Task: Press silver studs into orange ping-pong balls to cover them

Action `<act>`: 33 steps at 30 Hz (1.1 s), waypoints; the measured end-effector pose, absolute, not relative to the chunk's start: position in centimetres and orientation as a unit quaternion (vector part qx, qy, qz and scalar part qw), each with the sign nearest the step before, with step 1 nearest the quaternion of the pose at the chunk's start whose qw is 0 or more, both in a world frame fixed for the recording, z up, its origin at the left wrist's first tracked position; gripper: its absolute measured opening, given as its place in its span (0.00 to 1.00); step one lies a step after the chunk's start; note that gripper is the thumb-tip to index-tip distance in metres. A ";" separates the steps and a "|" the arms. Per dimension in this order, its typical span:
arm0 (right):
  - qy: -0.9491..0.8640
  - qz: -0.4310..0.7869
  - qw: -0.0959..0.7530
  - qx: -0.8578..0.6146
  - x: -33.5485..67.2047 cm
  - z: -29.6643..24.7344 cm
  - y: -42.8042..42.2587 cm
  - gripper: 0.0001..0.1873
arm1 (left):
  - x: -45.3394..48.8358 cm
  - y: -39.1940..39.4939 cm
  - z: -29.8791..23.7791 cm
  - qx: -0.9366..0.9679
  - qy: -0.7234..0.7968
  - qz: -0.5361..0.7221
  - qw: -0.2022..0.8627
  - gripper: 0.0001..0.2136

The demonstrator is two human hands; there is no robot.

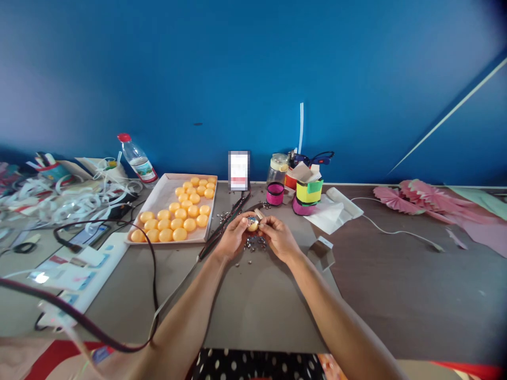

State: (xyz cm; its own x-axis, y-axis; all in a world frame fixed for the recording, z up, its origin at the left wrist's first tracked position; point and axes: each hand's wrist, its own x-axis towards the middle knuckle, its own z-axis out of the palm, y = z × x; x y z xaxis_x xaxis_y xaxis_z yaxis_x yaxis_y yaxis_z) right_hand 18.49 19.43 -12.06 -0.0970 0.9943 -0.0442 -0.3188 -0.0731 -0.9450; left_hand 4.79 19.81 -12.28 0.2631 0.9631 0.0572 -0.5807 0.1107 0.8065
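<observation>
Workpiece under handling: one round yellow piece (252,225), its upper face shiny, located between both hands above the scattered metal bits at the middle of the grey mat (269,311).

Left hand (235,232): thumb and fingers clamped on the left side of the piece. Right hand (278,236): thumb and fingertips pinched at its right edge; whether a smaller part is also caught there cannot be told. A pale, rod-like part (259,214) shows just beyond the piece, close to the right fingers; its attachment is not determinable.

Small shiny metal bits (259,243) lie loose beneath and beside the hands. Left of them, a shallow tray (155,196) bears rows of orange-yellow domed pieces (180,213), similar in colour to the held one. Magenta cup (274,197) stands beyond the right hand.

Step in hand, as judged: close two-handed fingertip work on a single piece. Next move, as judged, calls for a steady left hold and fine right-hand placement, with loose bits kept clear of the fingers.
</observation>
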 end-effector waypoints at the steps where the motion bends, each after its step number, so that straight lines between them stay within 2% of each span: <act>1: -0.415 0.612 0.537 -0.405 18.5 -12.1 19.4 0.15 | 4.8 19.8 -12.4 0.381 0.257 0.550 0.698 0.15; 8: -0.403 0.616 0.559 -0.383 18.5 -12.3 19.8 0.13 | 5.0 19.9 -12.2 0.352 0.248 0.551 0.715 0.14; 11: -0.477 0.540 0.537 -0.438 19.1 -12.5 20.1 0.08 | 4.9 20.0 -12.2 0.322 0.244 0.548 0.733 0.14; 13: -0.565 0.426 0.500 -0.499 19.7 -12.7 20.2 0.07 | 4.7 20.2 -12.4 0.310 0.237 0.541 0.745 0.14; 16: -0.673 0.268 0.409 -0.555 20.4 -12.9 20.1 0.10 | 4.4 20.4 -12.5 0.299 0.230 0.551 0.745 0.15; 21: -0.787 0.114 0.158 -0.586 20.1 -12.3 19.3 0.12 | 3.9 20.5 -12.4 0.291 0.230 0.566 0.736 0.16; 23: -0.802 0.079 0.098 -0.584 19.6 -12.0 19.1 0.11 | 3.9 20.5 -12.3 0.289 0.233 0.567 0.735 0.17; 26: -0.802 0.071 0.073 -0.589 18.8 -11.9 19.0 0.11 | 3.9 20.5 -12.4 0.289 0.234 0.566 0.736 0.17; 30: -0.807 0.086 0.085 -0.579 18.3 -11.8 18.7 0.16 | 3.9 20.6 -12.3 0.281 0.234 0.569 0.737 0.16; 33: -0.824 0.093 0.089 -0.551 18.3 -11.5 18.3 0.14 | 3.8 20.6 -12.3 0.277 0.235 0.574 0.733 0.16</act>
